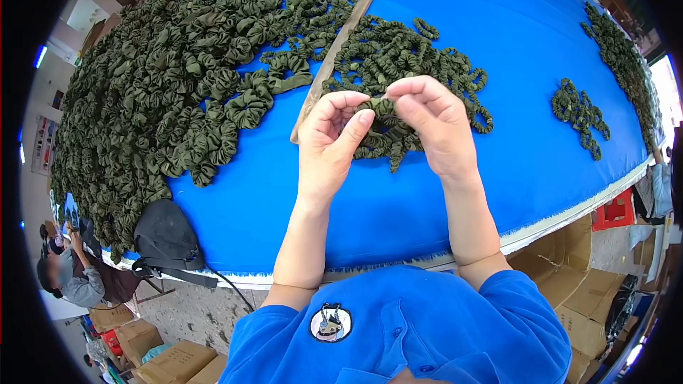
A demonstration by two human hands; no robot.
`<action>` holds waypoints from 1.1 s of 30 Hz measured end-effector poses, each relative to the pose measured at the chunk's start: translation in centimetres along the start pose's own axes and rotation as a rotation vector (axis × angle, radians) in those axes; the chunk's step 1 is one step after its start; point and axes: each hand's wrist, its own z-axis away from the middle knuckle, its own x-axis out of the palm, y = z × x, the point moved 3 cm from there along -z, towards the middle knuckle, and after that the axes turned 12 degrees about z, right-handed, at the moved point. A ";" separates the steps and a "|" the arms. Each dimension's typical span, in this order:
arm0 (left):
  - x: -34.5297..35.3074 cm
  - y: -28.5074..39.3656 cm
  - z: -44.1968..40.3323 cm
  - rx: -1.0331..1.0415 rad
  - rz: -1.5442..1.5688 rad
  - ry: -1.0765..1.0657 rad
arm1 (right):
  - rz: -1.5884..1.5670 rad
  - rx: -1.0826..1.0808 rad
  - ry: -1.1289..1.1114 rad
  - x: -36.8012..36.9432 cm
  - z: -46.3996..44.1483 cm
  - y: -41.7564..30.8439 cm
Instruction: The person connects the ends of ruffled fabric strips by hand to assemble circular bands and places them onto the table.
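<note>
Between my two hands, above the blue-covered table (384, 213), I hold a dark green scrunchie (383, 107). My left hand (333, 124) pinches its left end between thumb and fingers. On the other end, my right hand (435, 121) is closed with thumb and fingertips. Part of the scrunchie is hidden behind my fingers. Just beyond and below my hands lies a pile of small, tightly gathered green scrunchies (398, 53). Left of it spreads a much larger heap of fuller green scrunchies (171, 71).
A long tan strip (348, 32) divides the two piles. A black bag (167, 235) sits at the near left edge. More scrunchies (578, 114) lie to the right. Cardboard boxes (587, 291) and a red stool (615, 212) stand below the table; a person (75, 277) is at far left.
</note>
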 end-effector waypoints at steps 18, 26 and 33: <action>-1.1 0.4 -0.1 -0.129 0.522 0.167 | -0.398 0.106 -0.252 0.3 0.1 1.1; 0.3 0.8 0.3 -0.063 0.226 0.064 | 0.074 0.053 -0.219 1.3 1.1 -0.9; -0.4 1.2 0.4 -0.090 0.379 0.100 | -0.050 0.058 -0.249 1.0 1.1 -0.9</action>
